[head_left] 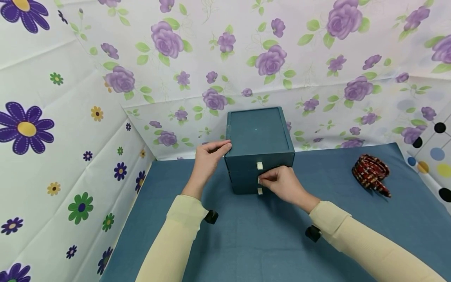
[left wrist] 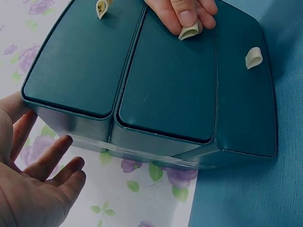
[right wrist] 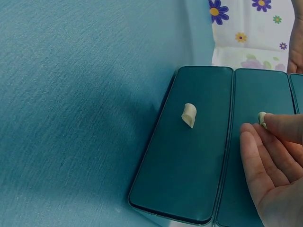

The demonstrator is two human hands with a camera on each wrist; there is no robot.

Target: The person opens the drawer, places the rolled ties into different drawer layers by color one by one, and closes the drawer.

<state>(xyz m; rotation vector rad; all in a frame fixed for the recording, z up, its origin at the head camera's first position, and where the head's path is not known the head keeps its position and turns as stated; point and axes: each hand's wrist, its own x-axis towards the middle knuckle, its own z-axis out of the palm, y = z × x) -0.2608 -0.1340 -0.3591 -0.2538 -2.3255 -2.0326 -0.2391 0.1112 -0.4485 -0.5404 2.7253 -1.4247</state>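
A dark blue-green box (head_left: 258, 133) with three drawers is stood on a table (head_left: 229, 243) covered in blue cloth, directly between the fingers of two hands. By the right hand (head_left: 282, 182), the pale middle tab (left wrist: 190, 32) is pinched between thumb and fingertips, with no gap left; most of that tab is covered by them in the head view. In the right wrist view this hand is cut off by the picture's edge.

The left hand (head_left: 208, 160) is held loosely open: its thumb and forefinger are rested at the box's upper left edge, the other fingers spread beside its side wall, and nothing is gripped. The contact is partly hidden by the box's corner in the left wrist view.

Just above the pinching fingertips the top tab (head_left: 259, 165) is seen, and just below them the bottom tab (head_left: 260, 191). Whether the middle drawer (left wrist: 165, 80) is pulled out slightly cannot be told.

Well to the right of the right fingers, a coiled plaid band (head_left: 363, 176) is laid on the table; its exact kind is hard to make out. Behind the fingers, flowered cloth (head_left: 176, 86) is hung, partly blocked by the box. Both sleeves (head_left: 176, 235) are cut off by the bottom edge.
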